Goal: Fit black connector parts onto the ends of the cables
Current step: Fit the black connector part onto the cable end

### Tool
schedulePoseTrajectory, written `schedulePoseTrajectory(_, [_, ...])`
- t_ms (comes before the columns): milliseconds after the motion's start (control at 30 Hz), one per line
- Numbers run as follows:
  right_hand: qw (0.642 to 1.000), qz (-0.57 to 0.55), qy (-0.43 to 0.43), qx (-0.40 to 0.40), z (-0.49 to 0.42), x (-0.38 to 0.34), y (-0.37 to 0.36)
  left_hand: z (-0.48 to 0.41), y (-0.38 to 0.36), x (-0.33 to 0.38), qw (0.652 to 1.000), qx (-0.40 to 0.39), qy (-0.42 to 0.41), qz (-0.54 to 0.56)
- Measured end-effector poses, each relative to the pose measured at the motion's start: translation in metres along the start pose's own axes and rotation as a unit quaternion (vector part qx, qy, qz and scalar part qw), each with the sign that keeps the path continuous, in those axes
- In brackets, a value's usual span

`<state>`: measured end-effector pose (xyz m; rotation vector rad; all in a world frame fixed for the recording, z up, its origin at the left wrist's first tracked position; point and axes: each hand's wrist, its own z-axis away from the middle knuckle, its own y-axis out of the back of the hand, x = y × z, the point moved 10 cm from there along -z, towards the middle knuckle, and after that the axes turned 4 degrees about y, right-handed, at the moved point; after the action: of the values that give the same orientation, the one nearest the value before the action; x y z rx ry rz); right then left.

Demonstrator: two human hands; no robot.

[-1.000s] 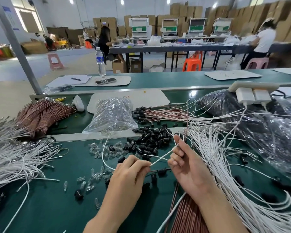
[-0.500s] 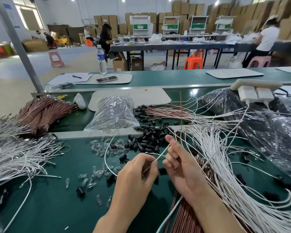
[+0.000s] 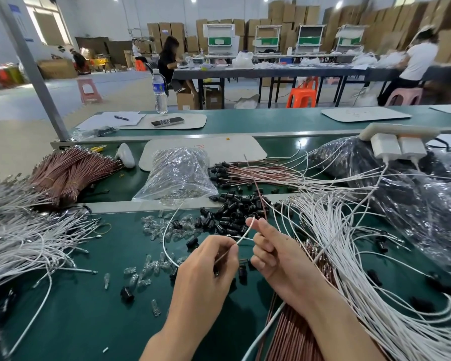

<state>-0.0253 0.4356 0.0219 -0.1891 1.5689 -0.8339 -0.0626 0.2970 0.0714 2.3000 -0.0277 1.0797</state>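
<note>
My left hand pinches a thin white cable between thumb and fingertips. That cable runs up and right to my right hand, whose curled fingers hold it by the thumb. A red-brown cable rises from between the right fingers. The white cable's free length loops left over the green mat. Just beyond both hands lies a pile of black connector parts. Something dark shows under my left fingers, and I cannot tell what it is.
Clear bulbs are scattered left of the connectors. Behind them sits a clear plastic bag. White cable heaps lie at left and right. Also here are red-brown bundles, fitted red-brown cables, a dark bag and a power strip.
My left hand has moved up and right, closer to my right hand, and the white cable between them is shorter. The red-brown cable has swung slightly left.
</note>
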Motion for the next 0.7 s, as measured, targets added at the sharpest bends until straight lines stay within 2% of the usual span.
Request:
schedulePoseTrajectory(333, [1.000,-0.021,0.012,0.017,0.001,-0.004,0.002,0.001,-0.008,-0.001,1.000,-0.026,-0.012,0.003])
schedulePoseTrajectory(700, [0.994,0.080,0.049,0.063,0.001,-0.017,0.019,0.000,-0.004,0.002,1.000,-0.021,0.002,-0.001])
